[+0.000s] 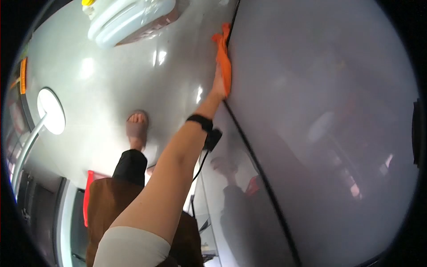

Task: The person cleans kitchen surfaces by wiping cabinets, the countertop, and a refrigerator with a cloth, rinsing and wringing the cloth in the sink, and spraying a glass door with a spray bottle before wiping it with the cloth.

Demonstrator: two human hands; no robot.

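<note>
My left hand (219, 83), reached out at the end of a bare forearm, presses an orange cloth (225, 66) against a large glossy grey panel (329, 102). The cloth lies along a black seam (260, 167) that runs down the panel, and its loose end sticks out beyond the hand. Most of my fingers are hidden by the cloth. A black strap with a small black device (212, 139) and a cable sits on my forearm. My right hand is out of view.
A translucent plastic jug (126, 20) with a yellow cap is on the shiny floor (93, 89) at the top left. A white round base with a pole (51, 111) stands at left. My sandaled foot (137, 127) is on the floor, near a red object (89, 196).
</note>
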